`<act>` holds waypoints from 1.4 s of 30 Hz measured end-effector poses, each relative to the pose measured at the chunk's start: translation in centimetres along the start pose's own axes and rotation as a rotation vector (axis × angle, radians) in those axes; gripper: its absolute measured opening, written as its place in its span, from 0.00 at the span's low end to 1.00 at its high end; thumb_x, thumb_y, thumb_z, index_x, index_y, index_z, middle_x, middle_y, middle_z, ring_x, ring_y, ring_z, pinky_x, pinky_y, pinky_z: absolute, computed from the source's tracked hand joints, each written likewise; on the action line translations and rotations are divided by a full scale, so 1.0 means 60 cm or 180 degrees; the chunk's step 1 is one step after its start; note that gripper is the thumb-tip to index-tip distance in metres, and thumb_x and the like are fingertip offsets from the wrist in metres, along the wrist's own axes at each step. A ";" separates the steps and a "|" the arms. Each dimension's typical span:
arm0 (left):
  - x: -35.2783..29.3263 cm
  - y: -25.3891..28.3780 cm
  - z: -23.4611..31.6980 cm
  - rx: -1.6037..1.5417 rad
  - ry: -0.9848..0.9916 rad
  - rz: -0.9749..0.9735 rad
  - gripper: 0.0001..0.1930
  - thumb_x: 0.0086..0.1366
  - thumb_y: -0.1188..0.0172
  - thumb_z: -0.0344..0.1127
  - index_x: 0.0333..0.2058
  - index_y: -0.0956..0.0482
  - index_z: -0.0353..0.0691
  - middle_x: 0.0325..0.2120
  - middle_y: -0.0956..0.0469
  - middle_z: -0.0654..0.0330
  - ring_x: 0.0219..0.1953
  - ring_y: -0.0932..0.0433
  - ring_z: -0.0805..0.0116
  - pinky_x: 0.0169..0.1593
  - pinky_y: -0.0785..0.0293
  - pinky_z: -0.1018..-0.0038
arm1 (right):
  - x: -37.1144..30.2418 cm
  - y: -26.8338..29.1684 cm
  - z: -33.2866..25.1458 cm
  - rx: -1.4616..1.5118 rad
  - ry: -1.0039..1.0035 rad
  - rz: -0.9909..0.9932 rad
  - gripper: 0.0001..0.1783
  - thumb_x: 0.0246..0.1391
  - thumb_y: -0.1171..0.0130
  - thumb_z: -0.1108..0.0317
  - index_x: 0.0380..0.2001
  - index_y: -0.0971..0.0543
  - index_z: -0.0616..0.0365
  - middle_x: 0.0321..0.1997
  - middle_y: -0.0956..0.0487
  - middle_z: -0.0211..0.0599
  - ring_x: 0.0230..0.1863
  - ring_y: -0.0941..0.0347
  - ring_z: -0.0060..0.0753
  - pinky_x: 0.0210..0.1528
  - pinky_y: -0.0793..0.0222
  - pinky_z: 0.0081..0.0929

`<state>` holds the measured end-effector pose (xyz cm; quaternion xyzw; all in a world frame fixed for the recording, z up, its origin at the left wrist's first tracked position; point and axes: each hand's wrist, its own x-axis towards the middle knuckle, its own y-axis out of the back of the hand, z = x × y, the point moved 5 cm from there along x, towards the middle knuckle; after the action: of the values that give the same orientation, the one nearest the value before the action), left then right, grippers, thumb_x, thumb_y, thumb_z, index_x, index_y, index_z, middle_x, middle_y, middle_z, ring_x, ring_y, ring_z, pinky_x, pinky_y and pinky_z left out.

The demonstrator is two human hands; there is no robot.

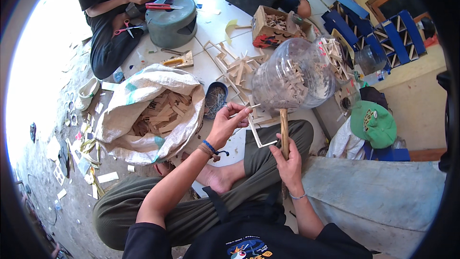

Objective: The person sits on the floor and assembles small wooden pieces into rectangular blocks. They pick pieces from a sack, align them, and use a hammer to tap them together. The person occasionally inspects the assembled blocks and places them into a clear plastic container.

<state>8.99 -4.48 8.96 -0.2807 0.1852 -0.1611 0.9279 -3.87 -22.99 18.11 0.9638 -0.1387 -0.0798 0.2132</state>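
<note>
Between the fingers of my left hand is one end of a small, open-sided frame of thin pale wood strips. The frame's lower corner hangs over my crossed legs, and its lower strip reaches toward my right thumb. My right hand is closed round the wooden handle of a hammer, held upright, its head hard to make out against the plastic jar behind. Left of my left hand stands a dark blue heart-shaped container of nails. A white woven sack full of short wood pieces lies open farther left.
Beyond my hands, a large clear plastic jar holds wood pieces, beside a heap of joined strips. A cardboard box and an upturned grey-green pot stand farther off. Two other people sit at the back. A green cap lies right.
</note>
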 end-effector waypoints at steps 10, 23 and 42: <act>-0.002 -0.011 -0.016 0.0359 -0.0065 0.0016 0.12 0.72 0.33 0.37 0.45 0.23 0.35 0.39 0.18 0.60 0.36 0.17 0.77 0.44 0.15 0.76 | -0.018 -0.010 0.001 -0.0612 0.0015 -0.0210 0.17 0.59 0.27 0.63 0.48 0.18 0.59 0.24 0.24 0.29 0.26 0.30 0.15 0.32 0.29 0.22; -0.001 -0.007 -0.046 0.0504 -0.0100 0.0104 0.11 0.74 0.36 0.34 0.45 0.25 0.34 0.41 0.17 0.57 0.39 0.16 0.73 0.45 0.14 0.74 | -0.018 -0.028 -0.003 -0.0352 0.0304 -0.0306 0.13 0.60 0.27 0.67 0.43 0.18 0.61 0.28 0.18 0.31 0.30 0.27 0.16 0.35 0.27 0.23; -0.023 -0.034 -0.072 0.0474 0.0542 -0.0165 0.29 0.70 0.32 0.34 0.64 0.35 0.40 0.52 0.19 0.58 0.47 0.16 0.68 0.47 0.14 0.68 | -0.028 -0.010 0.032 -0.0808 0.0270 -0.0343 0.18 0.61 0.29 0.60 0.47 0.20 0.59 0.32 0.16 0.48 0.33 0.16 0.49 0.36 0.24 0.36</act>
<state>5.49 -7.50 7.15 -0.2010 0.2435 -0.2216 0.9226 -5.71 -22.69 16.30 0.9376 -0.0664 -0.0673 0.3345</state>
